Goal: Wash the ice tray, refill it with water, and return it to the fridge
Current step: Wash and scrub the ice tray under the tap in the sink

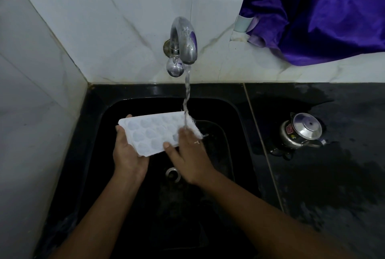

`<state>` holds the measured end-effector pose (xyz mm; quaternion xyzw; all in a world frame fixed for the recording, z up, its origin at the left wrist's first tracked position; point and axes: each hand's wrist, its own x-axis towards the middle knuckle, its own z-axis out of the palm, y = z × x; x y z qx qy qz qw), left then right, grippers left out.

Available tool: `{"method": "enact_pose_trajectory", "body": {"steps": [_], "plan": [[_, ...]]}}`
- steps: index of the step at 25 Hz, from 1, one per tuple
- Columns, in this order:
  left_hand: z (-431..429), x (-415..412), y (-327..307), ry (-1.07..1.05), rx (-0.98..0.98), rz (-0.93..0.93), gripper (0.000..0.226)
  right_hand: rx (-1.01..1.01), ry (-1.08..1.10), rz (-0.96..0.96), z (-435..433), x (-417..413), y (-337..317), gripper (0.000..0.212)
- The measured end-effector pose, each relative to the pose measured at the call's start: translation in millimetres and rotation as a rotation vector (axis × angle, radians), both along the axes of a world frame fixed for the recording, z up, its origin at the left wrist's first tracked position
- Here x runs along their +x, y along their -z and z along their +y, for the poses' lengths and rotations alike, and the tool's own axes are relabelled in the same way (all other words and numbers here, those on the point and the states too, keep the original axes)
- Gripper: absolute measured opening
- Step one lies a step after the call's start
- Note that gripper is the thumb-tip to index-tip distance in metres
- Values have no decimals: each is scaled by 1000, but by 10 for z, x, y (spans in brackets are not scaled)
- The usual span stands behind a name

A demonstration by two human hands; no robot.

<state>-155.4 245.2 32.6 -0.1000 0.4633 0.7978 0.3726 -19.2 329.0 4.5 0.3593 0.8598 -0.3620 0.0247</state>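
A white ice tray (154,131) with round cells is held over the black sink (100,117), cells facing up and tilted a little. My left hand (127,154) grips its near left end from below, thumb on the edge. My right hand (190,154) lies on the tray's right end, fingers spread flat over the cells. A stream of water (186,96) runs from the metal tap (184,42) and lands on the tray's right end beside my right fingers.
The sink drain (173,173) lies below my hands. A small steel kettle (302,131) stands on the wet black counter (333,175) to the right. A purple cloth (323,9) hangs over the tiled wall at the upper right. Tiled walls close the left and back.
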Motion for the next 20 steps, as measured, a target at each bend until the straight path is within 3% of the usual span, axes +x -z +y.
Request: {"method": "enact_pose_trajectory", "body": {"steps": [2, 5, 9, 12, 16, 20], "plan": [[-8, -42, 10, -3, 4, -8, 44, 21, -59, -10, -41, 28, 40, 96], [14, -36, -10, 17, 4, -16, 46, 44, 123, -89, 150, 0, 36, 84], [51, -69, 0, -25, -5, -16, 45, 55, -55, 0, -95, 78, 15, 93], [56, -52, 13, -16, -8, -16, 43, 108, 79, -64, 116, 130, 72, 83], [121, -64, 8, -21, -1, 28, 46, 60, -6, -10, -21, 128, -12, 101], [186, -11, -25, 25, -1, 46, 42, 96, 158, -74, 164, 136, 13, 92]]}}
